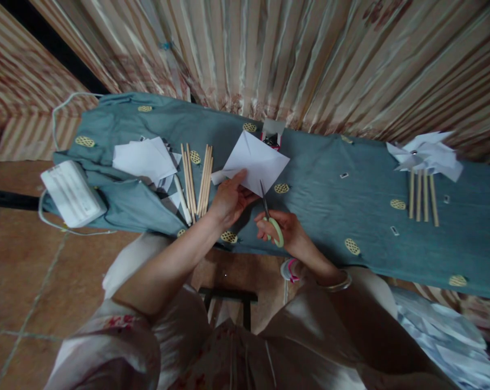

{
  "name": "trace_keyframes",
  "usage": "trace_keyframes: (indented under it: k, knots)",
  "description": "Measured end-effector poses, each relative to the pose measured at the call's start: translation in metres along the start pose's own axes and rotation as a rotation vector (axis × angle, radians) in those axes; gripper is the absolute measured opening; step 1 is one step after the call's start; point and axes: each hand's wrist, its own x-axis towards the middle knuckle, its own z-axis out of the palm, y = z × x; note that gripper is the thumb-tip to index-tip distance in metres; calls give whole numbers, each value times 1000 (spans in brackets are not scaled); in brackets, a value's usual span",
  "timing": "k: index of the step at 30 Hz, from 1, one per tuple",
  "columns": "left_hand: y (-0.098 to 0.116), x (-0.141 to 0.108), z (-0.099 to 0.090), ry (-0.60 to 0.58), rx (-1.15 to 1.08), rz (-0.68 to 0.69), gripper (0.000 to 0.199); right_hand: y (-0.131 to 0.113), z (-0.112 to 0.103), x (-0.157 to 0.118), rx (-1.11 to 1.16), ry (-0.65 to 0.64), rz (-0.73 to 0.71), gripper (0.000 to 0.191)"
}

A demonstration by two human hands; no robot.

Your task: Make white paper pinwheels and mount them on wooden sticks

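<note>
My left hand (230, 201) grips the lower left edge of a white square paper (257, 158), which has a slit or crease near its top corner. In my right hand (280, 227) are scissors (274, 226) with pale green handles; their blades point up and meet the paper's lower edge. A small white roll or strip (219, 176) lies just left of the paper. Left of my hands, wooden sticks (205, 181) lie in two groups beside a white pen-like tube (182, 200).
Stacked white papers (145, 158) and a white power strip or box (73, 193) with a cord are at the left. Behind the held paper sits a small open red box (271, 140). White paper pinwheels (425, 154) on sticks lie far right on the green cloth (321, 189).
</note>
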Motion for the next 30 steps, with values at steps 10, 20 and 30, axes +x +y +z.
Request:
trace_keyframes:
  k: [10, 20, 30]
  knots:
    - [0, 1, -3, -6, -1, 9, 13, 8, -2, 2, -2, 0, 5, 32]
    - [-1, 2, -3, 4, -10, 18, 10, 2, 0, 1, -30, 15, 1, 36]
    - [-5, -2, 1, 5, 24, -37, 19, 6, -3, 3, -18, 26, -3, 38]
